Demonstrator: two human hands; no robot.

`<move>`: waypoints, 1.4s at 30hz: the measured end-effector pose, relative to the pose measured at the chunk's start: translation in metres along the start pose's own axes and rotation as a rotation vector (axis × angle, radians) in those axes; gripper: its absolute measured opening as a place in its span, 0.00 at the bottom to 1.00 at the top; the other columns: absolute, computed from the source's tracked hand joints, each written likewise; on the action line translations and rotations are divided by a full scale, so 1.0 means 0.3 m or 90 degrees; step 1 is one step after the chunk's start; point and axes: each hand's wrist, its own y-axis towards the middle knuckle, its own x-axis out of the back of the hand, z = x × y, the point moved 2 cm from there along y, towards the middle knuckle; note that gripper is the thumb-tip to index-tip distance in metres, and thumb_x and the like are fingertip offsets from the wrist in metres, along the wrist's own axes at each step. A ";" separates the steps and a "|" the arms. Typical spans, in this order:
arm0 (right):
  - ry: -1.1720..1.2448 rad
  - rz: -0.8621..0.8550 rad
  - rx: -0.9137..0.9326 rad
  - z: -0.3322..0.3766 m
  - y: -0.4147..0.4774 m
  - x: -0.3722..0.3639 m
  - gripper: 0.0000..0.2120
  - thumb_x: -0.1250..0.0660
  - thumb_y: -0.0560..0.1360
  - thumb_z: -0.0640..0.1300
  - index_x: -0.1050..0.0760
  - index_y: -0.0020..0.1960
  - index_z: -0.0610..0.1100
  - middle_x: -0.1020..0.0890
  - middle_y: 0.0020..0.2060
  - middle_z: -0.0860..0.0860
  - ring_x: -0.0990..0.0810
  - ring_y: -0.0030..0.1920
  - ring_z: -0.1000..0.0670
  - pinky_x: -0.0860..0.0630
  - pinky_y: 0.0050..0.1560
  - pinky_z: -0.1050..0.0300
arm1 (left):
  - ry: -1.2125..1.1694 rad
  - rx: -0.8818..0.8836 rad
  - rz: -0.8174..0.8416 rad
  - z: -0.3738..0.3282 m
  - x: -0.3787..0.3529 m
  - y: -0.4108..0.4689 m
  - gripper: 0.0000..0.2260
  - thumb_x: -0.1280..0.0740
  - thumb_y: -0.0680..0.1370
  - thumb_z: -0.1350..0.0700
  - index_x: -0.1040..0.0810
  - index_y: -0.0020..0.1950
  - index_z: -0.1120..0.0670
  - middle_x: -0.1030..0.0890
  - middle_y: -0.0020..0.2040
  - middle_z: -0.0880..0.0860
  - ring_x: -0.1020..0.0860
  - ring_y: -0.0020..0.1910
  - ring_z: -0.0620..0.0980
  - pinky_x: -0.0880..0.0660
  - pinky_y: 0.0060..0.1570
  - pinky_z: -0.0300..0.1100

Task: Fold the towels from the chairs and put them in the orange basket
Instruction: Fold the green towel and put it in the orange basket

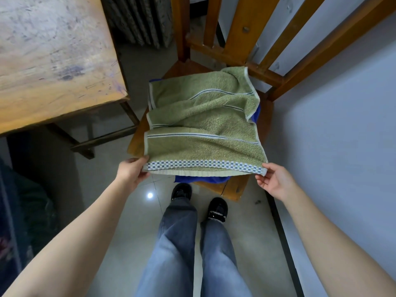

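Outstretched hands (131,170) (275,181) at towel (203,125) corners

Soft indoor light; you see one bright glare on the glossy floor (137,211), a dim left edge, wide-angle bending at borders.

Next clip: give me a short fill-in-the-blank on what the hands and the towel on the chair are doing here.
The left hand and right hand each pinch a near corner of the ____ towel. Beneath it on the chair lies a ____ cloth. The held edge carries a ____ band.
Missing: green; blue; checkered.
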 end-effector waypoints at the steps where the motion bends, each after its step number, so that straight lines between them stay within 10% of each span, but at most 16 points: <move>1: -0.004 0.000 0.003 0.002 0.002 0.000 0.06 0.42 0.78 0.38 0.30 0.43 0.40 0.25 0.37 0.45 0.28 0.34 0.48 0.30 0.36 0.59 | 0.011 -0.015 -0.022 0.004 0.008 0.004 0.07 0.31 0.75 0.58 0.27 0.44 0.59 0.23 0.39 0.54 0.25 0.35 0.49 0.25 0.24 0.33; 15: -0.276 -0.020 0.225 0.008 -0.012 0.039 0.06 0.37 0.77 0.36 0.27 0.43 0.45 0.21 0.37 0.45 0.25 0.31 0.50 0.26 0.31 0.63 | 0.072 -0.039 0.016 0.042 0.076 0.031 0.03 0.34 0.76 0.63 0.25 0.48 0.62 0.24 0.43 0.57 0.25 0.38 0.50 0.24 0.27 0.32; 24: -0.308 -0.098 0.385 0.019 -0.059 -0.002 0.08 0.45 0.80 0.38 0.36 0.55 0.50 0.24 0.44 0.41 0.32 0.30 0.51 0.34 0.27 0.60 | 0.120 -0.066 0.016 0.000 0.037 -0.020 0.08 0.39 0.80 0.60 0.29 0.41 0.58 0.28 0.35 0.55 0.28 0.17 0.42 0.31 0.18 0.32; 34: -0.396 0.173 0.334 0.056 -0.175 -0.007 0.10 0.33 0.72 0.30 0.22 0.40 0.44 0.25 0.35 0.47 0.26 0.23 0.58 0.23 0.31 0.68 | -0.046 -0.159 0.106 -0.095 0.084 -0.143 0.05 0.34 0.76 0.64 0.28 0.45 0.56 0.20 0.27 0.52 0.26 0.21 0.42 0.29 0.22 0.30; 39: -0.148 0.217 0.270 0.112 -0.229 0.024 0.16 0.17 0.47 0.48 0.18 0.29 0.45 0.20 0.27 0.49 0.25 0.22 0.56 0.25 0.26 0.67 | -0.057 -0.201 0.128 -0.149 0.123 -0.215 0.08 0.37 0.76 0.68 0.28 0.43 0.55 0.20 0.26 0.50 0.26 0.20 0.42 0.28 0.24 0.29; 42: 0.016 0.195 0.305 0.142 -0.271 0.002 0.12 0.30 0.68 0.35 0.20 0.27 0.44 0.23 0.22 0.51 0.30 0.19 0.57 0.31 0.22 0.68 | -0.100 -0.213 0.114 -0.199 0.121 -0.279 0.09 0.38 0.77 0.68 0.28 0.41 0.56 0.20 0.26 0.49 0.26 0.20 0.41 0.28 0.24 0.28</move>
